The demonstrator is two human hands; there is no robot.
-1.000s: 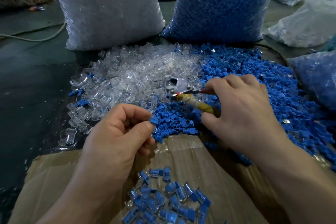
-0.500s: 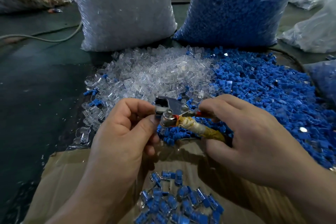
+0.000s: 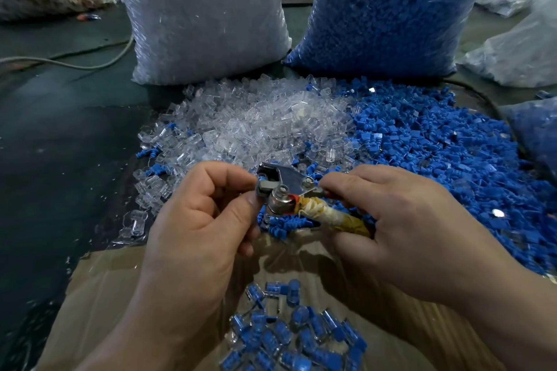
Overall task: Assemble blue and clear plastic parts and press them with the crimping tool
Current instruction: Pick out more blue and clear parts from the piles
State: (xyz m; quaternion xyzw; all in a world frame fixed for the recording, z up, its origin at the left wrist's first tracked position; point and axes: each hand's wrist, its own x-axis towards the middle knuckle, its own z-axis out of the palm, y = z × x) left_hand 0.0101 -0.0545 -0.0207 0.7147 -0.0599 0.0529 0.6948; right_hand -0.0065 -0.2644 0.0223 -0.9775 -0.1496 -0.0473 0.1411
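Note:
My right hand point(image 3: 401, 238) grips the tape-wrapped handles of the metal crimping tool point(image 3: 283, 190), whose jaws point left. My left hand point(image 3: 202, 220) has thumb and forefinger pinched at the tool's jaws; the part between them is hidden by the fingertips and the jaw. Behind the hands lies a heap of clear plastic parts point(image 3: 259, 123), with a heap of blue plastic parts point(image 3: 437, 144) to its right. Assembled blue-and-clear pieces point(image 3: 289, 337) lie in a pile on brown cardboard point(image 3: 99, 310) below the hands.
A large bag of clear parts point(image 3: 202, 9) and a large bag of blue parts point(image 3: 388, 9) stand upright at the back. More plastic bags point(image 3: 518, 45) lie at the right. A grey cable point(image 3: 75, 63) runs across the dark floor on the left.
My left hand, pinching a blue part a second ago, has come up to the tool's jaws. My right hand has brought the crimping tool left and nearer, meeting the left fingers.

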